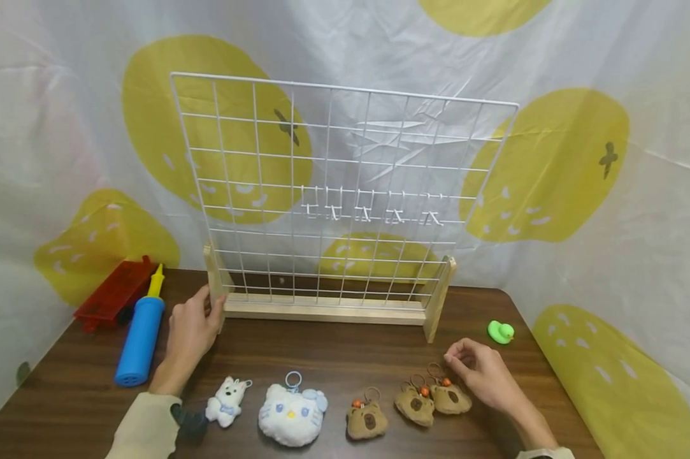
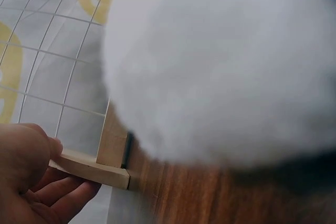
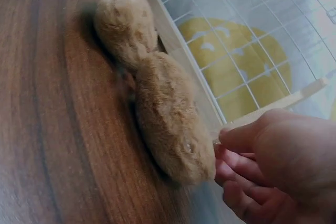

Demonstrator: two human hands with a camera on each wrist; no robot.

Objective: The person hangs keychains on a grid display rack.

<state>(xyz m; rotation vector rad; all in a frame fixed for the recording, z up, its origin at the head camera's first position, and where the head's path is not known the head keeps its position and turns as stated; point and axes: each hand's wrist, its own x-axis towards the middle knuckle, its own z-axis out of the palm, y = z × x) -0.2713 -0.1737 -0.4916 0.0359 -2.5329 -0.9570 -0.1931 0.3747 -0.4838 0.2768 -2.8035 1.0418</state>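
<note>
My left hand grips the left wooden post of a stand that holds up a white wire grid. My right hand, thumb and forefinger together, pinches at the ring of the rightmost brown capybara plush keychain. Much of that ring is hidden by the fingertips in the right wrist view. Right beside it lies a second capybara keychain, and a third capybara keychain sits further left. Several white hooks hang in a row on the grid.
A white cat-face plush keychain and a small white dog keychain lie at the front left. Beyond my left forearm are a blue hand pump and a red plastic tray. A green toy duck sits at the right.
</note>
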